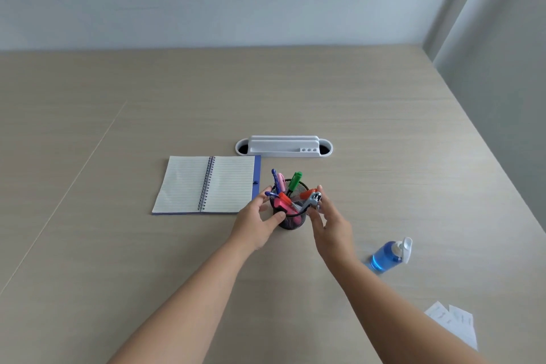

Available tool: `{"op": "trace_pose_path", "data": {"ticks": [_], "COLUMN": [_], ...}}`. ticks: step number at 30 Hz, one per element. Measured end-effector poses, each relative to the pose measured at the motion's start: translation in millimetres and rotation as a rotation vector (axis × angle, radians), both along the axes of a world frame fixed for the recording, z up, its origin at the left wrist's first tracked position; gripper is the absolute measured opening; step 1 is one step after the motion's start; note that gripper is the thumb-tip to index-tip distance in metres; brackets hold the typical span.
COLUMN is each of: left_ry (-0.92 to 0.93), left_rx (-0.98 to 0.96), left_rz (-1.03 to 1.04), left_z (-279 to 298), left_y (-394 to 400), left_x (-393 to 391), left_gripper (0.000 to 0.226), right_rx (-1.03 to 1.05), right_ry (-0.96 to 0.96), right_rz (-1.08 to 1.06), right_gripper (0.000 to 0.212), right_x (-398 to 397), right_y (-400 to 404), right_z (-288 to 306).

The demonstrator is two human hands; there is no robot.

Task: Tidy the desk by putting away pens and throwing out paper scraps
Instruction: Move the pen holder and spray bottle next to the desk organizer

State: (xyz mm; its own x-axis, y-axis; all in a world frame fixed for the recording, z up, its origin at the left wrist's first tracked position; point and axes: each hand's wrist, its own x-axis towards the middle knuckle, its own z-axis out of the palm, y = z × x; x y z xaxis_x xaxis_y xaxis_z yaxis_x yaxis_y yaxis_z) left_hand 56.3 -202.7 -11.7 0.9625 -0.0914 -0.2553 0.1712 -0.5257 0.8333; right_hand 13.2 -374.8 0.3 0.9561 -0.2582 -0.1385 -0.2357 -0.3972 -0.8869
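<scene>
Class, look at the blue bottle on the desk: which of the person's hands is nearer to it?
Right. The right hand is at the pen cup, with the blue bottle off to its right. The left hand is on the cup's far side.

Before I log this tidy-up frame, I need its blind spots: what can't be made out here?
Head view only:
- Mesh pen cup: its lower sides are hidden by the left hand and right hand; the grip is unclear.
- Pens: overlapping, so no count.
- Paper scraps: the right forearm covers one edge; markings too small.
- Blue bottle: base blurred.
</scene>
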Motion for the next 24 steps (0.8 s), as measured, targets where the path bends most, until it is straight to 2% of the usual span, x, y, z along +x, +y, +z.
{"op": "trace_pose_path", "data": {"ticks": [12,15,24], "left_ry": [0.002,0.002,0.026], "left_rx": [-0.002,-0.016,-0.056], "left_rz": [0.039,0.018,-0.019], "left_z": [9.9,11.6,1.7], "left_y": [-3.7,-4.7,-7.0], "left_x": [91.5,106.1,127.5], "left_gripper": [0.057,0.048,0.046], "right_rx": [-0.051,-0.081,-0.152], "right_ry": [0.039,0.036,0.008], "right_rz": [-0.051,-0.058,-0.052], "right_gripper": [0.04,0.038,0.034], "right_x": [103.3,116.4,130.7], "right_y": [11.3,11.5,11.7], "right_z": [-2.3,-0.9,-2.7]}}
